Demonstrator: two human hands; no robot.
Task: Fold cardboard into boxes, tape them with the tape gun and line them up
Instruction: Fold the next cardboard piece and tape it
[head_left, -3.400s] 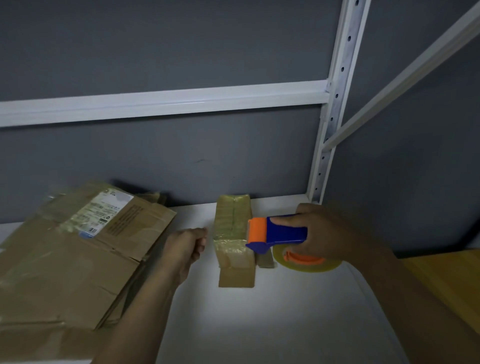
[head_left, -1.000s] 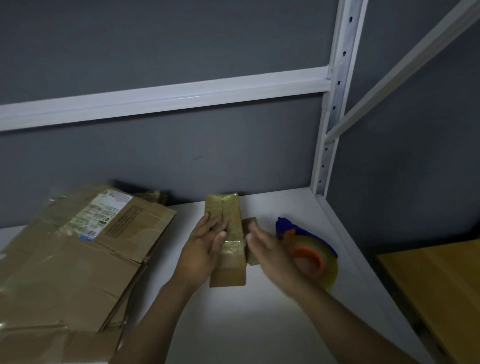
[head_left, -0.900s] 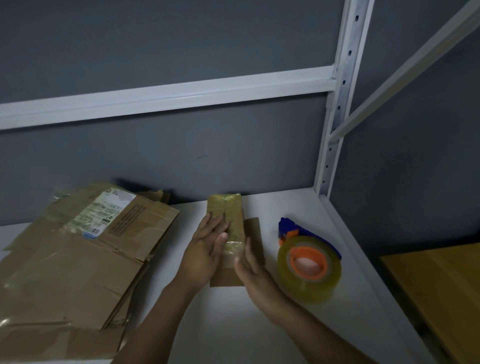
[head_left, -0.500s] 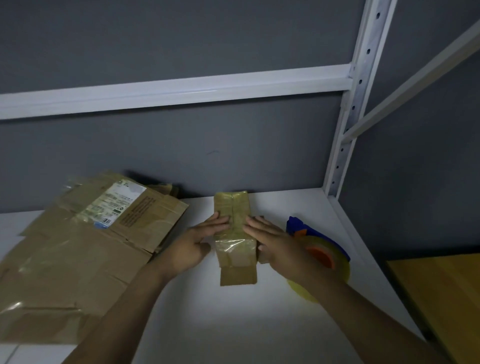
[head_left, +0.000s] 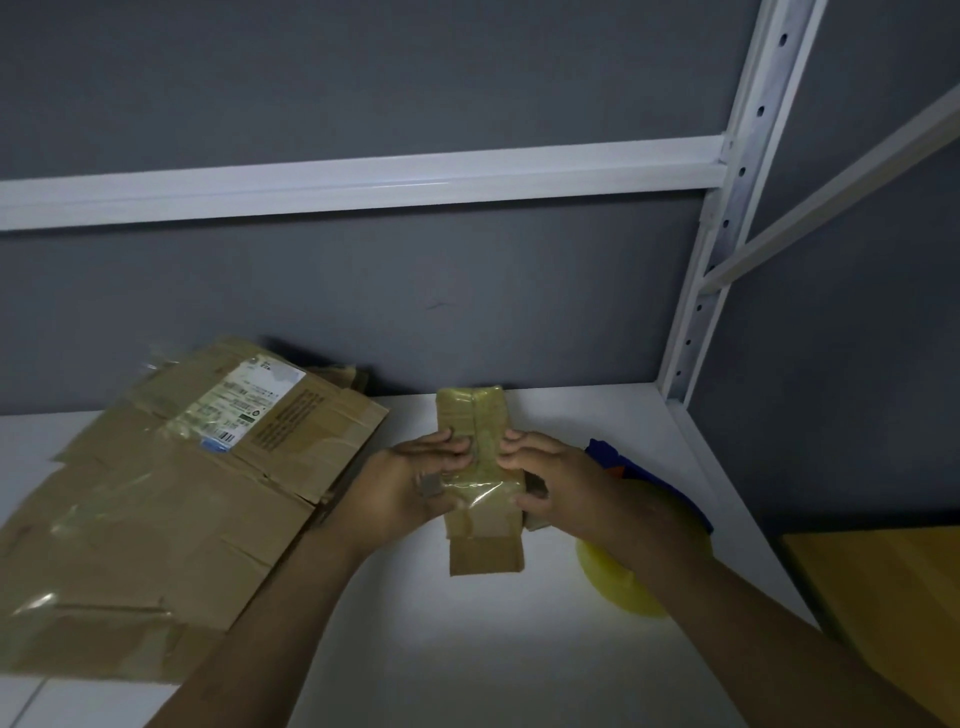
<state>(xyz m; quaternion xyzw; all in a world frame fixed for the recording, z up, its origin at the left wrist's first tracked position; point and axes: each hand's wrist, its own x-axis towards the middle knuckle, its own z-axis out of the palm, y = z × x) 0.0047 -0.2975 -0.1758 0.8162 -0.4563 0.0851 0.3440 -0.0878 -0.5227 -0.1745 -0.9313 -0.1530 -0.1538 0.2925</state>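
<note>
- Fingers (head_left: 448, 447) of the left hand (head_left: 400, 493) curl over the top of a small narrow brown cardboard box (head_left: 470, 415). The right hand (head_left: 566, 488) mirrors them from the other side, so the box is pinched between both hands.
- Fingertips of the two hands nearly meet along the box's middle seam. The thumbs sit lower on its sides.
- The box lies lengthwise on the white worktop (head_left: 467, 660), its far end reaching beyond the fingertips and its near end sticking out below the palms.
- Glossy clear tape covers the far end and wrinkles across the stretch under the fingers. The near end shows a plain cardboard flap with no tape on it that I can see.
- Just right of the right fingers, half hidden behind that wrist, the blue and orange tape gun with its yellowish tape roll (head_left: 618, 587) rests on the worktop, with no hand on it.
- Left of the left fingers and close to that forearm lies a stack of flattened brown cardboard sheets (head_left: 156, 509) with a white shipping label (head_left: 244, 402) on top.
- As I judge it, this one box is folded and mostly taped, and the hands are pressing the tape down.
- The near flap appears left to close, the flat sheets are unfolded, and no row of finished boxes shows.
</note>
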